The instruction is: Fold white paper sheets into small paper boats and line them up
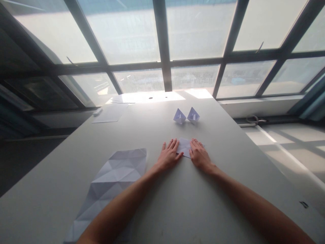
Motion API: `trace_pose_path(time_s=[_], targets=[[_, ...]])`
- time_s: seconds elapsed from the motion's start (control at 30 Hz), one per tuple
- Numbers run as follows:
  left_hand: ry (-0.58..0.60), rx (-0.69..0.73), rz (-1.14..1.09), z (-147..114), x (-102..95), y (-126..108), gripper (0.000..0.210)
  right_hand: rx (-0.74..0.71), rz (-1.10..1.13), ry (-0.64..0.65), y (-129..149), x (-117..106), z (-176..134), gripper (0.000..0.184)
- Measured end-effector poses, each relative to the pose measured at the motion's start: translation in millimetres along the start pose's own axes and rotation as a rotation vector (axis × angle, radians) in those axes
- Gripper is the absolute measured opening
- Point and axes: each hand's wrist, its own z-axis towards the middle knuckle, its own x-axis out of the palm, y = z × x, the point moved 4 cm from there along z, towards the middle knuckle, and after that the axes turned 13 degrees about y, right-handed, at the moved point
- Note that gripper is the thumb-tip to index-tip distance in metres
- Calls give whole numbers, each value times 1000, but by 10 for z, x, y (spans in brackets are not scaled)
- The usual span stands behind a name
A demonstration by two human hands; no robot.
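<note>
- Two bare hands, one folded paper: the left hand [169,155] and right hand [199,155] press a small white folded paper [184,147] on a pale table [177,210], palms down, fingers extended and unclenched, gripping nothing.
- The folded paper lies flat between and under the hands, nearer the person than the boats; its long axis appears to run left to right across the table, a corner pointing right past the right hand's fingers. Its left end is covered, so its full outline cannot be told.
- Two folded paper boats stand just beyond, side by side: the left boat [179,117] and the right boat [193,116], each with its peak pointing up.
- One large creased sheet [114,174] lies at left, partly beneath the left forearm [127,200], its long axis slanting away toward the upper right.
- Farther left, near the table's edge, rest flat white paper [109,114], its sheets too faint to count, and one small white object [97,112].
</note>
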Motion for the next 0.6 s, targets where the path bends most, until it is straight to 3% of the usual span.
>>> trace_pose_path(time_s=[0.6], targets=[[-86, -10, -172, -24, -119, 34, 54, 5, 41, -35, -4, -56, -7, 42]])
